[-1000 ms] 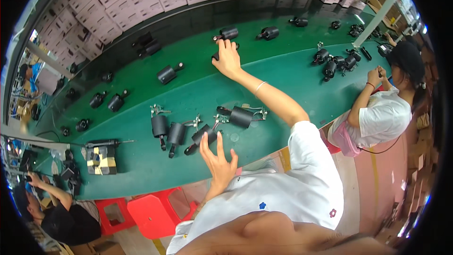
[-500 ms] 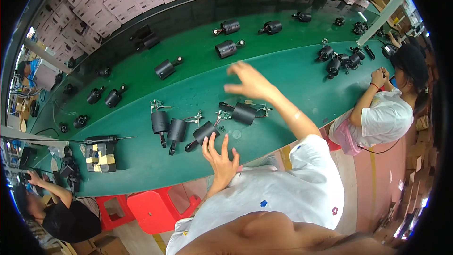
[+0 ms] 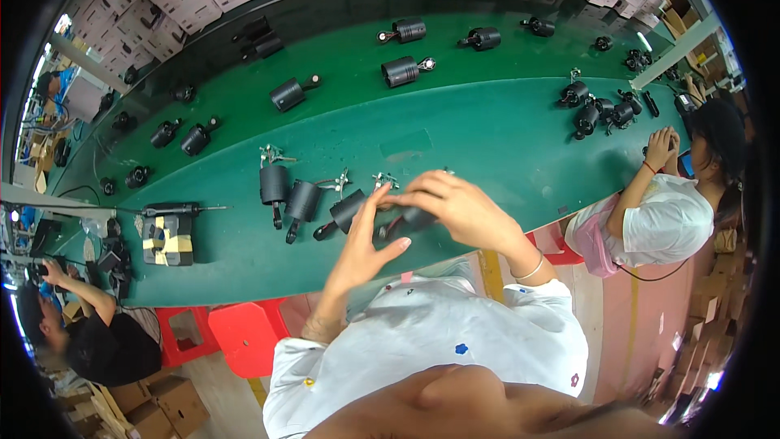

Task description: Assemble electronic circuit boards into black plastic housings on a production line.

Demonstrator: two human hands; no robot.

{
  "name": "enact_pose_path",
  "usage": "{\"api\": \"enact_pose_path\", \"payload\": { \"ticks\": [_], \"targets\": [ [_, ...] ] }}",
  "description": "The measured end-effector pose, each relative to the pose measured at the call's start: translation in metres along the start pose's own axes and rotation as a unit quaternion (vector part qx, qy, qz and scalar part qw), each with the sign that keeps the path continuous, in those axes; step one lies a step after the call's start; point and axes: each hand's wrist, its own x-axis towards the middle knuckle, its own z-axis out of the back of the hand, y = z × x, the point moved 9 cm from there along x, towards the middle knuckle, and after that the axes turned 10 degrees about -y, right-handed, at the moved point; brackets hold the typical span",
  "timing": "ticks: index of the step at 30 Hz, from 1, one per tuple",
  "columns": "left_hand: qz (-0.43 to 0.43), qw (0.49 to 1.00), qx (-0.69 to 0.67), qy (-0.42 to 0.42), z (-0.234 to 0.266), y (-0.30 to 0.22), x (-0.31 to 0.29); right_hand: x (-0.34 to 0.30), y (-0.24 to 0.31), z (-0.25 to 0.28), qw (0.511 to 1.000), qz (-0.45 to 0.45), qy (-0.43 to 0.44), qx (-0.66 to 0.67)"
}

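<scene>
The right hand point(image 3: 465, 207), now away from the upper cylinder point(image 3: 400, 71) it covered a second ago, curves over a black cylinder point(image 3: 418, 218) near frame centre; whether it grips cannot be told. The left hand point(image 3: 360, 250) is beside it, thumb spread, holding nothing visible, so both hands are now at this piece.

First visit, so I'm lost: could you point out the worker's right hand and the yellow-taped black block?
Right hand point(image 3: 470, 211), head view: on the back of the hand.
Yellow-taped black block point(image 3: 171, 242), head view: on its taped face.
</scene>
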Motion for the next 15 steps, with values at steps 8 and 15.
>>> {"api": "enact_pose_path", "payload": {
  "ticks": [8,15],
  "targets": [
    [0.034,0.949,-0.306,0.064,0.007,0.000,-0.008,0.008,0.036,0.035,0.953,0.064,-0.212,0.206],
    [0.006,0.880,-0.468,0.086,0.004,-0.014,-0.034,-0.003,-0.033,-0.005,0.850,-0.183,-0.237,0.434]
  ]
}}
